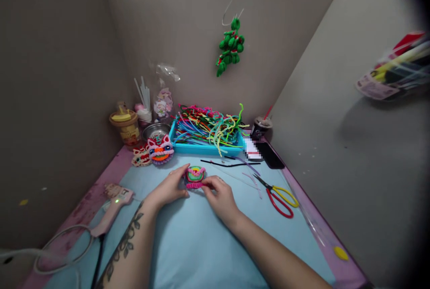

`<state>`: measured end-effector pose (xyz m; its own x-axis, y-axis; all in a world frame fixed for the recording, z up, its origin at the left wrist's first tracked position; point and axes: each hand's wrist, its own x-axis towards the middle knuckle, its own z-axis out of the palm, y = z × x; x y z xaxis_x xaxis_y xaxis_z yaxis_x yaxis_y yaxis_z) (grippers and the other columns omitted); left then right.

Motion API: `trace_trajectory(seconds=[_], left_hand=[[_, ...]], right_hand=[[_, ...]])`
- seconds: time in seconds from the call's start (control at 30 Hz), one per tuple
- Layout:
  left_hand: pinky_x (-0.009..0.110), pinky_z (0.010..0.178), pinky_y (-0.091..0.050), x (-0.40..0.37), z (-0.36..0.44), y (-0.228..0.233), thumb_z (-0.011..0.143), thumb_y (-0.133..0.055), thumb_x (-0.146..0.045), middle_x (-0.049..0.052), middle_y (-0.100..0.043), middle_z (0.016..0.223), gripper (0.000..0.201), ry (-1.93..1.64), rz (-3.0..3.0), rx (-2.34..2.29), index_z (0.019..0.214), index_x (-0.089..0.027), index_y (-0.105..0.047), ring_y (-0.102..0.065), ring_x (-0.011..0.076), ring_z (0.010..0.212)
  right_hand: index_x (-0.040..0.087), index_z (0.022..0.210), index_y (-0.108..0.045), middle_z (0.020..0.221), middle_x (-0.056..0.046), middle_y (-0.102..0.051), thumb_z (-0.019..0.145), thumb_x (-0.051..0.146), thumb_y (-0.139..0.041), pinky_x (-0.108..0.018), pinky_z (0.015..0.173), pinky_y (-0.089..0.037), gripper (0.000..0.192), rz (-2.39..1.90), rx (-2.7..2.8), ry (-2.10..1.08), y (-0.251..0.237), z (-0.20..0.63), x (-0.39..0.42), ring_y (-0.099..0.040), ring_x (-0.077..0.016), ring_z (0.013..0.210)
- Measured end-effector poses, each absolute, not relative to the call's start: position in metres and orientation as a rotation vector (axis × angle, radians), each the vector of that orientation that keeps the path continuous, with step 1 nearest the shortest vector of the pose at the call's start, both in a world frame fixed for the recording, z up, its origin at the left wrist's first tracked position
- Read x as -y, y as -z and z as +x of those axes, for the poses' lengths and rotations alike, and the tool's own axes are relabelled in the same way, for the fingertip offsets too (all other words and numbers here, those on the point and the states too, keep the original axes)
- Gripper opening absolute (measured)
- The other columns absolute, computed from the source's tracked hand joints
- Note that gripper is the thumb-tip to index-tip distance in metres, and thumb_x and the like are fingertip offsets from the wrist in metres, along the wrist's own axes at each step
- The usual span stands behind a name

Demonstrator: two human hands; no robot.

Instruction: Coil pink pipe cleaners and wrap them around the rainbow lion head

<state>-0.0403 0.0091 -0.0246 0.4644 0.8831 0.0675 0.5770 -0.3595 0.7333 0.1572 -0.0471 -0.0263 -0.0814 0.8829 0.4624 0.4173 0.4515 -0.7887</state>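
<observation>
1. Head view: left hand (175, 184) half-open, thumb apart, fingertips at the ornament's (195, 173) left edge (contact hard to judge).
2. Right hand (218, 194) pinches the ornament's lower right edge; ornament sits between both hands.
3. Scissors (280, 197) right of right hand.
4. Glue gun (114, 210) left of left hand, green light lit.

Logged remotely by me: one right hand (220, 197), pinching the pink edge of a small multicoloured piece (195, 173); one left hand (169, 186), curved at its other side. Two lion-like heads (161, 151), left of a blue tray (208, 149) heaped with fuzzy stems (211, 127). One pink glue gun (114, 210), green light lit.
</observation>
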Motion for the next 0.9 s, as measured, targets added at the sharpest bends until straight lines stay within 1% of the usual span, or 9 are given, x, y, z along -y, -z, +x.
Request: trace_trajectory(seconds=[0.1, 0.17, 0.3, 0.47, 0.57, 0.73, 0.9], left_hand=[[0.043, 0.105, -0.035, -0.01, -0.043, 0.025, 0.056, -0.077, -0.012, 0.017, -0.048, 0.138, 0.098, -0.588, 2.001, -1.222, 0.142, -0.015, -0.033, -0.047, 0.0302, 0.124], [0.041, 0.104, -0.036, -0.01, -0.044, 0.026, 0.056, -0.076, -0.01, 0.017, -0.05, 0.136, 0.096, -0.598, 1.982, -1.217, 0.142, -0.014, -0.034, -0.049, 0.0289, 0.122], [0.039, 0.102, -0.038, -0.01, -0.046, 0.029, 0.056, -0.073, -0.005, 0.015, -0.052, 0.133, 0.084, -0.624, 1.991, -1.202, 0.135, -0.016, -0.045, -0.051, 0.0273, 0.119], [0.037, 0.095, -0.042, -0.012, -0.045, 0.03, 0.061, -0.067, -0.002, 0.012, -0.062, 0.12, 0.067, -0.62, 2.046, -1.208, 0.126, -0.015, -0.054, -0.057, 0.0252, 0.109], [0.034, 0.092, -0.043, -0.012, -0.043, 0.027, 0.065, -0.064, -0.002, 0.011, -0.065, 0.114, 0.057, -0.627, 2.085, -1.229, 0.12, -0.015, -0.058, -0.059, 0.0237, 0.103], [0.031, 0.084, -0.044, -0.011, -0.039, 0.02, 0.067, -0.062, -0.004, 0.008, -0.068, 0.104, 0.045, -0.604, 2.101, -1.259, 0.11, -0.017, -0.061, -0.061, 0.0219, 0.094], [0.029, 0.079, -0.044, -0.011, -0.037, 0.019, 0.067, -0.062, -0.007, 0.007, -0.067, 0.097, 0.04, -0.591, 2.114, -1.304, 0.106, -0.017, -0.061, -0.061, 0.0207, 0.087]], right_hand=[[0.021, 0.083, -0.063, 0.08, -0.003, -0.063, 0.083, 0.013, -0.054, -0.028, 0.071, -0.047, 0.012, -1.109, 1.766, -0.522, 0.022, 0.15, 0.049, -0.059, -0.0169, 0.078], [0.02, 0.082, -0.062, 0.078, -0.003, -0.062, 0.082, 0.013, -0.054, -0.028, 0.069, -0.047, 0.011, -1.119, 1.784, -0.492, 0.023, 0.146, 0.047, -0.059, -0.0171, 0.076], [0.021, 0.08, -0.061, 0.076, -0.002, -0.061, 0.081, 0.014, -0.055, -0.028, 0.067, -0.046, 0.009, -1.189, 1.747, -0.475, 0.032, 0.142, 0.044, -0.058, -0.0172, 0.074], [0.02, 0.081, -0.061, 0.079, -0.003, -0.061, 0.081, 0.015, -0.055, -0.028, 0.069, -0.048, 0.008, -1.232, 1.669, -0.496, 0.039, 0.145, 0.043, -0.059, -0.0171, 0.076], [0.02, 0.081, -0.061, 0.08, -0.003, -0.061, 0.082, 0.015, -0.054, -0.027, 0.069, -0.048, 0.008, -1.23, 1.634, -0.508, 0.039, 0.148, 0.043, -0.059, -0.0167, 0.076], [0.02, 0.081, -0.061, 0.081, -0.003, -0.063, 0.081, 0.017, -0.056, -0.028, 0.071, -0.049, 0.006, -1.239, 1.578, -0.551, 0.039, 0.151, 0.042, -0.06, -0.0169, 0.077], [0.02, 0.082, -0.062, 0.084, -0.003, -0.065, 0.079, 0.016, -0.057, -0.029, 0.073, -0.049, 0.008, -1.28, 1.522, -0.601, 0.043, 0.153, 0.04, -0.06, -0.0176, 0.08]])
